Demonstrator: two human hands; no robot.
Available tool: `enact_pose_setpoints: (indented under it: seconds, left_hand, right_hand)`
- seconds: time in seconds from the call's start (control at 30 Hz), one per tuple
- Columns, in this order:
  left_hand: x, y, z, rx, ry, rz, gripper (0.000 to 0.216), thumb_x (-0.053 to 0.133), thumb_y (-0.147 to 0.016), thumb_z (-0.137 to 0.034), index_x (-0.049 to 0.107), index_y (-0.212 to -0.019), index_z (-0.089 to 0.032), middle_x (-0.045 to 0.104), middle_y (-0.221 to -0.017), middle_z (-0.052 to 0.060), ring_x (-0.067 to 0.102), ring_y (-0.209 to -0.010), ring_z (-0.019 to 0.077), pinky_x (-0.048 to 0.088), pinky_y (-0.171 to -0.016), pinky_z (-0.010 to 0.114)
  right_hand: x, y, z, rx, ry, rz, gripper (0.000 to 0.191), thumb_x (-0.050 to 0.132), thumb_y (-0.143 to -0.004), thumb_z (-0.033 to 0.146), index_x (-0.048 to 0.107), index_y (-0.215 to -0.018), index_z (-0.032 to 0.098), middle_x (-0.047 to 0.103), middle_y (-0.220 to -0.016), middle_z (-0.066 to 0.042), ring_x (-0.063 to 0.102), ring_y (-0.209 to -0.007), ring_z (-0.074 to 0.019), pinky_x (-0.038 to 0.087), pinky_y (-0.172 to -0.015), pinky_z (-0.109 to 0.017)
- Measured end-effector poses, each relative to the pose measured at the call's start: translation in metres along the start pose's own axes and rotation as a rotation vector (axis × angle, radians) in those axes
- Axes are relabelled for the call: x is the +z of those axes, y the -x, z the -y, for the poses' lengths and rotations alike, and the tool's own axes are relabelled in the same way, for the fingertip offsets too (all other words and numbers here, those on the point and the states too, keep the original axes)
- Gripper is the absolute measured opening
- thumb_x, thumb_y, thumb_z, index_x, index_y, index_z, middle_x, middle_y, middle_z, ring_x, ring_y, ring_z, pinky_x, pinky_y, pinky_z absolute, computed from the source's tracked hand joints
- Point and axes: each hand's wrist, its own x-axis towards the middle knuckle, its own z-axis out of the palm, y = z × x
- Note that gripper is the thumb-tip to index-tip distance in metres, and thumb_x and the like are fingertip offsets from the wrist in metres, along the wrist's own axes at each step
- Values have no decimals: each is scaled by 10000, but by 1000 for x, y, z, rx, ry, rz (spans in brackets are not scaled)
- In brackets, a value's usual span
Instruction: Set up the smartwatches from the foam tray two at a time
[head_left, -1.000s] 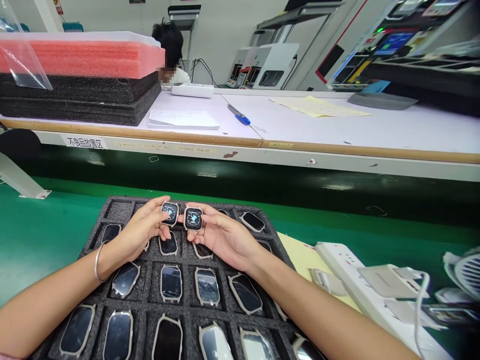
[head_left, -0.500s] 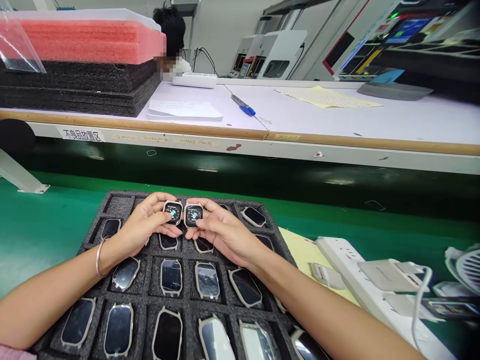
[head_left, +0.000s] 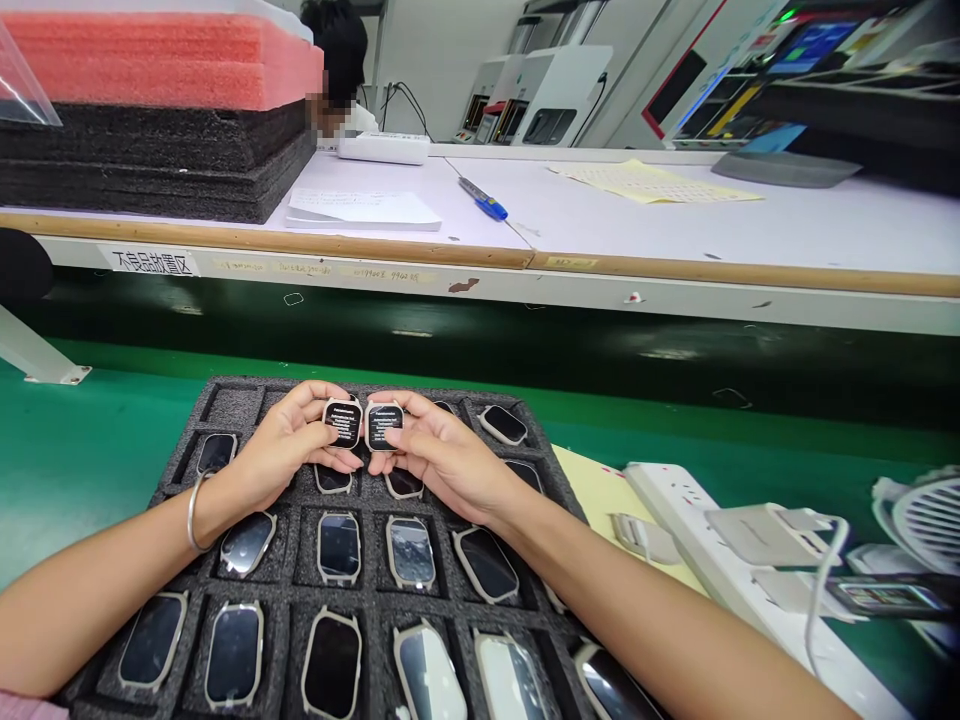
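My left hand point(head_left: 304, 430) grips a smartwatch case point(head_left: 343, 424) by its edges, the thumb lying on its lit screen. Close beside it, a second smartwatch case point(head_left: 385, 426) is held in my right hand point(head_left: 427, 440), whose thumb also rests on the glass. Both screens show white text lines on black, too small to read fully. Beneath my hands lies a black foam tray point(head_left: 289, 620) with square pockets. Several strapless watch cases with dark screens, such as one watch point(head_left: 339, 548) in the middle, sit in the pockets.
A white power strip point(head_left: 697, 540) with plugged-in chargers stands right of the tray, beside a yellow sheet point(head_left: 589, 490). Beyond is a bench point(head_left: 645, 240) with a blue pen point(head_left: 484, 198), papers and stacked foam point(head_left: 150, 150). A person point(head_left: 337, 60) sits behind it.
Both lit screens have switched from a watch face with a coloured centre to lists of text. My hands keep their hold on the two watches; the view has shifted slightly.
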Motion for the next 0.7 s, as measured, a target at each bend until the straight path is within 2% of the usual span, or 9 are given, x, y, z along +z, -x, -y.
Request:
enact_pose_setpoints:
  seconds: [0.47,0.7]
  left_hand:
    - [1,-1,0,8,-12,-8,375,786,-756,-246,543,-1035,-186,690,-901,-11,739,-613,150,625,-619,242]
    - [-1,0,0,-1,-3,-3,333,719,-755,-202,554,-1044,-190,687,-902,-3,746,-651,165,616,-646,263]
  right_hand:
    - [2,1,2,-21,49,1,403,773,-801,207,593,-1161,215,680,-883,3,692,-696,-147,524,-730,-310]
    - [2,2,1,-27,85,0,429,773,-787,197,585,-1172,211,676,-868,7,685,-703,-146,508,-712,-301]
